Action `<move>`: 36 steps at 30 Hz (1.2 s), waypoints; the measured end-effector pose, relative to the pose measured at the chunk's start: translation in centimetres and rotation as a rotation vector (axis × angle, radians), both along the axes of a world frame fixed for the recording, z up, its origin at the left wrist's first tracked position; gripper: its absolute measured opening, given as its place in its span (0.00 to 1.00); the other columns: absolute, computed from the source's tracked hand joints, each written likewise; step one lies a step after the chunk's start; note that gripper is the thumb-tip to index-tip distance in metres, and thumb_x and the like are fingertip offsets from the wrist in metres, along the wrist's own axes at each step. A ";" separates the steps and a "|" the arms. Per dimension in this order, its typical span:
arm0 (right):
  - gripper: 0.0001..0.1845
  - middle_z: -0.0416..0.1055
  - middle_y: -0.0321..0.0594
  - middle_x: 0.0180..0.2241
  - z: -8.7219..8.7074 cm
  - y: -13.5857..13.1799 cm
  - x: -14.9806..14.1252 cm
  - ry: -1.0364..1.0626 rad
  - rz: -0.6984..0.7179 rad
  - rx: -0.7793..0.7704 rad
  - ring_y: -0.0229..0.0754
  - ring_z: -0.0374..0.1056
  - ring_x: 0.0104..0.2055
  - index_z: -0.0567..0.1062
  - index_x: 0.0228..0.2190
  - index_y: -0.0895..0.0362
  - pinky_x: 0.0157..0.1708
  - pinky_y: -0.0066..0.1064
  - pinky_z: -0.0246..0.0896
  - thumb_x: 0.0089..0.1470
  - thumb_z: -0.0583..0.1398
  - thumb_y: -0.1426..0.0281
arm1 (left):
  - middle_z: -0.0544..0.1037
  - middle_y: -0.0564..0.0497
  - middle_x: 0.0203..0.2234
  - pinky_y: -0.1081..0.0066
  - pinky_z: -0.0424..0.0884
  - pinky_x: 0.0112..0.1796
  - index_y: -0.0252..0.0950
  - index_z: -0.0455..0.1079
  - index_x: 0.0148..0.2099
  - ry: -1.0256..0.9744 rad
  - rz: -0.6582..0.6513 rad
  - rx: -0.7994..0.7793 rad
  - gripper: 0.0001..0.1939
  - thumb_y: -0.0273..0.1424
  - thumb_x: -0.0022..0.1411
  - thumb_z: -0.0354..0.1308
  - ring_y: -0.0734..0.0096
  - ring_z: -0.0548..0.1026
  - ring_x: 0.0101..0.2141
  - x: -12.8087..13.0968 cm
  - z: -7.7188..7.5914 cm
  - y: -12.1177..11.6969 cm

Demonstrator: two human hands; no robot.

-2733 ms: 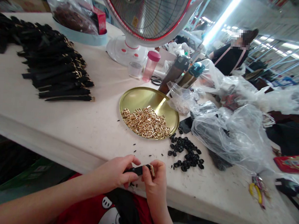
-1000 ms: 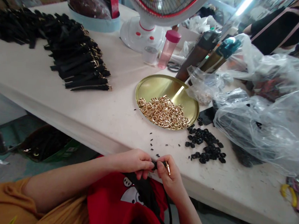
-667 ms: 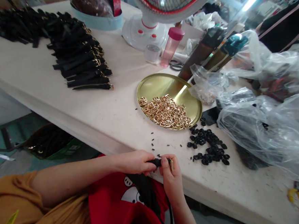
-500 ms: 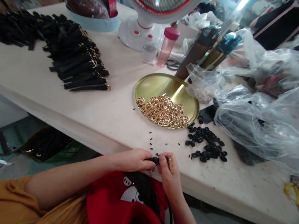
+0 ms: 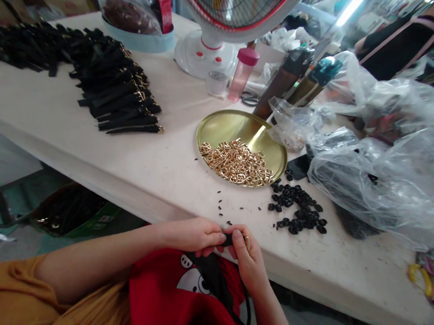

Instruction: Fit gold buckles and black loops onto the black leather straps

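Note:
At the table's front edge, my left hand pinches a black strap. The thumb and fingers of my right hand are closed on the same strap, close beside the left. A gold buckle shows at the right hand's fingers. A black band hangs below the hands over a red cloth; whether it is the same strap I cannot tell. Beyond the hands, a round gold tray holds a heap of small gold buckles. Small black loops lie in a pile to its right.
Many black straps with gold ends lie in a row at the left. Behind the tray stand a white fan, a pink bottle and spray cans. Plastic bags cover the right; yellow-handled scissors lie at the edge.
My hands have drawn closer together, covering more of the strap between them. The whole view has shifted slightly; tray and piles look the same.

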State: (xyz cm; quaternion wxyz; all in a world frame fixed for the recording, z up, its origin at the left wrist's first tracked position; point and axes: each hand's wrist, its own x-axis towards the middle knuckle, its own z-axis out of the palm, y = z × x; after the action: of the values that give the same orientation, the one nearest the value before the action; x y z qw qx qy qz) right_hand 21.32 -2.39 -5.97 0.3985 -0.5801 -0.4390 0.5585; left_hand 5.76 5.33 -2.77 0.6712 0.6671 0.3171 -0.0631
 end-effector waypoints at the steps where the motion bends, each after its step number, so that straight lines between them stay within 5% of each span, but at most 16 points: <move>1: 0.14 0.60 0.32 0.23 0.0 -0.1 0.0 0.011 0.027 0.001 0.33 0.57 0.24 0.67 0.33 0.56 0.22 0.24 0.52 0.56 0.49 0.59 | 0.65 0.57 0.18 0.78 0.60 0.21 0.35 0.60 0.28 0.000 -0.007 0.000 0.15 0.36 0.61 0.40 0.79 0.63 0.18 0.1 0.1 -0.2; 11: 0.17 0.64 0.34 0.24 0.1 0.4 0.0 -0.315 -0.105 0.199 0.35 0.58 0.23 0.69 0.41 0.56 0.24 0.27 0.55 0.57 0.47 0.61 | 0.66 0.56 0.18 0.78 0.57 0.22 0.34 0.61 0.25 0.003 -0.008 0.310 0.14 0.34 0.60 0.43 0.78 0.63 0.20 -0.7 1.9 0.0; 17: 0.15 0.68 0.40 0.32 -0.7 0.6 -1.8 -0.262 -0.131 0.256 0.38 0.64 0.31 0.67 0.37 0.56 0.30 0.29 0.60 0.58 0.46 0.62 | 0.69 0.54 0.18 0.78 0.59 0.22 0.34 0.64 0.27 0.019 -0.037 0.338 0.15 0.34 0.61 0.41 0.78 0.66 0.19 -1.1 4.0 0.4; 20: 0.15 0.65 0.36 0.26 -0.6 1.1 -2.2 -0.245 -0.191 0.215 0.36 0.62 0.26 0.67 0.37 0.56 0.25 0.27 0.58 0.58 0.46 0.61 | 0.70 0.54 0.18 0.78 0.59 0.22 0.34 0.63 0.26 0.069 -0.068 0.350 0.14 0.34 0.60 0.42 0.77 0.66 0.19 -1.9 4.3 1.1; 23: 0.12 0.59 0.31 0.20 -0.1 2.0 -2.2 -0.273 -0.125 0.232 0.35 0.57 0.20 0.66 0.33 0.56 0.19 0.25 0.53 0.56 0.50 0.62 | 0.69 0.55 0.17 0.78 0.59 0.21 0.35 0.61 0.25 0.091 -0.079 0.319 0.14 0.33 0.59 0.42 0.77 0.66 0.19 -2.8 4.0 1.8; 31: 0.08 0.65 0.36 0.26 -0.8 2.2 -2.7 -0.535 -0.042 0.400 0.37 0.62 0.27 0.65 0.31 0.55 0.27 0.29 0.58 0.56 0.48 0.67 | 0.65 0.56 0.14 0.78 0.60 0.22 0.35 0.59 0.22 -0.025 -0.072 0.251 0.13 0.29 0.57 0.43 0.77 0.65 0.18 -2.5 1.1 2.3; 36: 0.14 0.64 0.35 0.22 -0.7 4.1 -3.6 -0.350 -0.029 0.287 0.37 0.61 0.23 0.65 0.29 0.55 0.22 0.27 0.58 0.57 0.47 0.60 | 0.65 0.58 0.17 0.79 0.61 0.23 0.35 0.60 0.26 -0.076 0.026 0.072 0.10 0.31 0.58 0.44 0.79 0.65 0.19 -2.9 0.0 3.2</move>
State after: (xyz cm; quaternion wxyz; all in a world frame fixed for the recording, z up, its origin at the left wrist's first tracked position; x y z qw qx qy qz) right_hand 17.68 1.72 -6.71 0.4027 -0.6116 -0.5682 0.3753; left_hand 2.90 8.58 -2.82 0.6590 0.6885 0.3024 -0.0175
